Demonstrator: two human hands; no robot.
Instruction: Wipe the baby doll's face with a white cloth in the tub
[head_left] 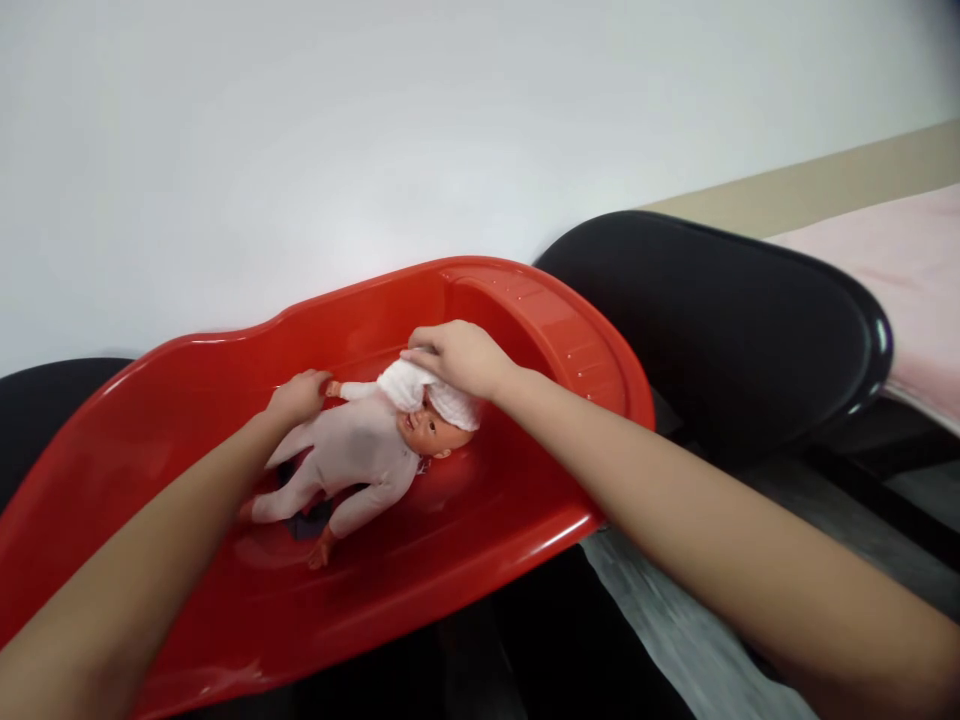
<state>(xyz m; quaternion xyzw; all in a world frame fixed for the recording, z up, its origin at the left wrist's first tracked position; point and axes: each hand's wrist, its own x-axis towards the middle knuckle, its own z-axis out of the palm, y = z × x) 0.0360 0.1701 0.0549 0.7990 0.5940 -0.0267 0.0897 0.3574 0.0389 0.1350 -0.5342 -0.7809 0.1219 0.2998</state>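
Note:
A baby doll [360,455] in a pale pink suit lies on its back inside a red plastic baby bathtub [525,500], head toward the right. My right hand [457,355] presses a small white cloth [420,390] on the doll's head. My left hand [300,395] rests closed at the doll's outstretched arm and shoulder; whether it grips the arm is unclear.
A black tub [735,320] sits upturned to the right of the red tub. Another black shape [52,390] shows at the far left. A pink towel-covered surface [900,270] lies at the right edge. A white wall [375,130] stands behind. A grey floor mat [675,620] lies below.

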